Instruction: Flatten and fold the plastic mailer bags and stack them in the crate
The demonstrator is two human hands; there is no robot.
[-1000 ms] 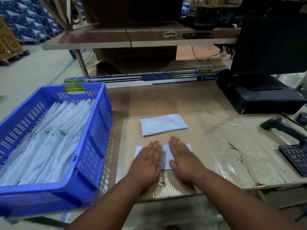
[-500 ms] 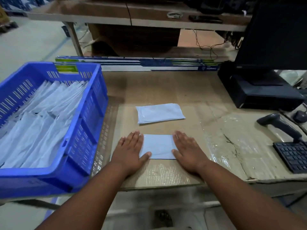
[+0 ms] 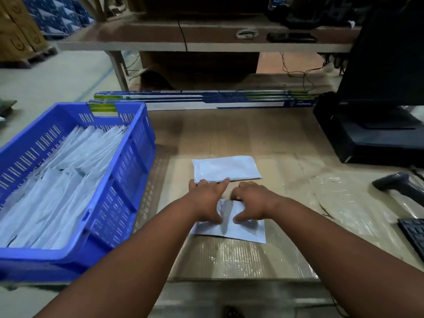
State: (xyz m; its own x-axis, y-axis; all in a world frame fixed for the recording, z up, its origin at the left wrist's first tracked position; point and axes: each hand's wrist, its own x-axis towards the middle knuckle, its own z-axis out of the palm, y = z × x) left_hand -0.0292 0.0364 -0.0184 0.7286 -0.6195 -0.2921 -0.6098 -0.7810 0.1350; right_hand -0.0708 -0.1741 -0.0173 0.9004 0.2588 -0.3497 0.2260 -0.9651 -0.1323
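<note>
A small white mailer bag (image 3: 243, 231) lies on the cardboard-covered table near its front edge, partly under both hands, and its middle bulges up between my thumbs. My left hand (image 3: 206, 199) lies flat on its left part with straight fingers. The fingertips reach the near edge of a second white mailer (image 3: 226, 168) lying flat just beyond. My right hand (image 3: 251, 201) has curled fingers at the near mailer's far edge and its thumb on the plastic, pinching it. The blue crate (image 3: 128, 171) at the left holds several flattened white mailers.
Black monitor and base (image 3: 376, 125) stand at the right rear. A barcode scanner (image 3: 394, 185) and a keyboard corner (image 3: 415, 235) lie at the right edge. Long blue-white boxes (image 3: 206, 101) lie along the table's back, with a shelf (image 3: 183, 40) beyond them.
My hands have come together from the mailer's two ends onto its far middle. The right fingers have curled and the plastic now bulges between the thumbs. The head camera has tilted slightly.
</note>
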